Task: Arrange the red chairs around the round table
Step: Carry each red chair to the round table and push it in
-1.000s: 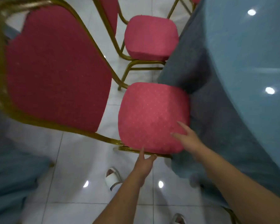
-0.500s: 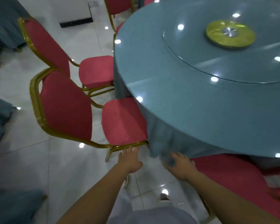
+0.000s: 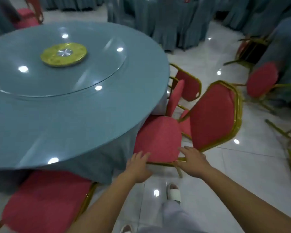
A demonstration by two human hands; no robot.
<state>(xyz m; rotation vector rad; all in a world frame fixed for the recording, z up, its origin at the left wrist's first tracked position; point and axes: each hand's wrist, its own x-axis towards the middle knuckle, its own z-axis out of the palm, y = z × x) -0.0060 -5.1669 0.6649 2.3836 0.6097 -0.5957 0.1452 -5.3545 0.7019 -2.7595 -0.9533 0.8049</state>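
- Your left hand (image 3: 138,167) and right hand (image 3: 191,161) both reach forward to the near side of one red chair (image 3: 158,140), which stands straight ahead, right at your fingertips.
- Far left, a second chair (image 3: 45,199) has its seat partly under the hanging cloth and looks placed.
- Next comes the round table (image 3: 65,106), draped in blue, with a yellow disc (image 3: 64,54) at its centre.
- The left hand lies on the seat's near left corner, just beside the cloth. Its fingers are spread and almost straight on the cushion. You cannot tell whether the thumb hooks underneath.
- That chair stands sideways to you. Its seat front meets the cloth on the left and its backrest (image 3: 213,115) rises on the right. Its front-to-back line therefore runs left to right across your reach and points at the table.
- The right hand rests on the near right corner, fingers stretched flat over the cushion and the gold frame (image 3: 161,163), gripping nothing you can see.
- Both hands are about equally near the chair, but the right one sits on the backrest side. Any tuck-in looks like a leftward push led from there.
- Behind the backrest, two more chairs (image 3: 188,84) crowd close together.
- Far right, another chair (image 3: 262,79) stands well apart from the table and probably waits its turn.
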